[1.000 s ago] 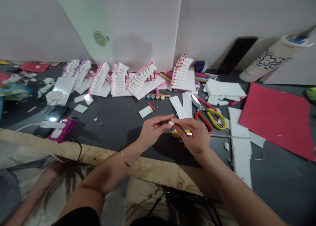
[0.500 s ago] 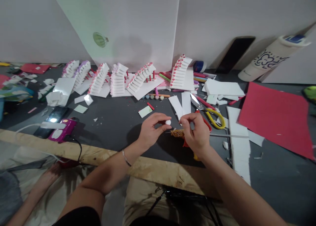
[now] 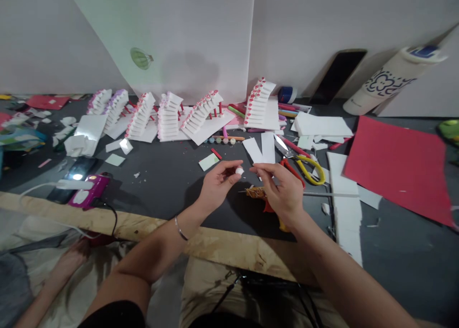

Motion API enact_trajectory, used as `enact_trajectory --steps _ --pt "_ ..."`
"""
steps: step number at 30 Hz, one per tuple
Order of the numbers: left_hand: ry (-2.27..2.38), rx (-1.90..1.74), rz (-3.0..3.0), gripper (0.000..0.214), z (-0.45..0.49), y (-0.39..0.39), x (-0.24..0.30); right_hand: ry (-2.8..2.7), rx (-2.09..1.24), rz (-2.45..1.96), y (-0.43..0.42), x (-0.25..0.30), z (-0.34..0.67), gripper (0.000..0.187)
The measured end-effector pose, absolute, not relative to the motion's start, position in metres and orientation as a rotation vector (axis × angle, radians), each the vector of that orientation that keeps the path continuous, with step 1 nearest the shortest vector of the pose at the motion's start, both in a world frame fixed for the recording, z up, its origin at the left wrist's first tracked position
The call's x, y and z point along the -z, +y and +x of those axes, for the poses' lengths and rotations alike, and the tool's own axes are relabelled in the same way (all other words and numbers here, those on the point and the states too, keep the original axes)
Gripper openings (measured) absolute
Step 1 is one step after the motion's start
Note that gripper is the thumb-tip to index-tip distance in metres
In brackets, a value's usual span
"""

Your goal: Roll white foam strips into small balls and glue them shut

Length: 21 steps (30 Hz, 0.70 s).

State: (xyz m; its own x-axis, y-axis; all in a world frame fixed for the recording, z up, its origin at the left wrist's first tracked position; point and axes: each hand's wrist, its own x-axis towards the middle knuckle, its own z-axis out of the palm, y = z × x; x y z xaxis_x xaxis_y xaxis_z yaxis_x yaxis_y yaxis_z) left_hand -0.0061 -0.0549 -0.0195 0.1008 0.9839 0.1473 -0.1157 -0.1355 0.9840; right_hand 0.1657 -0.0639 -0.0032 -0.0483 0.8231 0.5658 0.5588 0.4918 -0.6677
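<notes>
A small rounded white piece is pinched between the thumb and fingertips of my left hand. Facing it, my right hand has thumb and fingers pressed together, and whatever they may hold is too small to make out. Under the right hand lies a glue gun with a stained nozzle and a red trigger; the hand hides part of its body. A long pale glue stick extends to the right from behind the hand. Scissors with a yellow handle lie just beyond.
Several white stair models with red, pink and purple trims line the back. White strips, a red sheet and a white bottle are to the right. A magenta power adapter and another person's hand are at left.
The fingertips of both hands have come closer together. My left hand has tilted the white piece slightly, and my right fingers have reached out toward it. The view has shifted a little.
</notes>
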Motion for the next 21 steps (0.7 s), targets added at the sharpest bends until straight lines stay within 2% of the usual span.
enact_trajectory --steps 6,14,21 --pt "0.929 -1.179 0.987 0.027 -0.006 -0.053 0.018 -1.723 -0.342 -1.203 -0.064 0.009 0.167 0.018" --pt "0.729 -1.046 0.65 0.042 -0.006 -0.053 0.009 -1.78 -0.302 -1.188 -0.064 0.01 0.166 0.024" --pt "0.61 -0.966 0.512 0.038 -0.007 -0.052 0.007 -1.841 -0.22 -1.195 -0.067 0.005 0.167 0.035"
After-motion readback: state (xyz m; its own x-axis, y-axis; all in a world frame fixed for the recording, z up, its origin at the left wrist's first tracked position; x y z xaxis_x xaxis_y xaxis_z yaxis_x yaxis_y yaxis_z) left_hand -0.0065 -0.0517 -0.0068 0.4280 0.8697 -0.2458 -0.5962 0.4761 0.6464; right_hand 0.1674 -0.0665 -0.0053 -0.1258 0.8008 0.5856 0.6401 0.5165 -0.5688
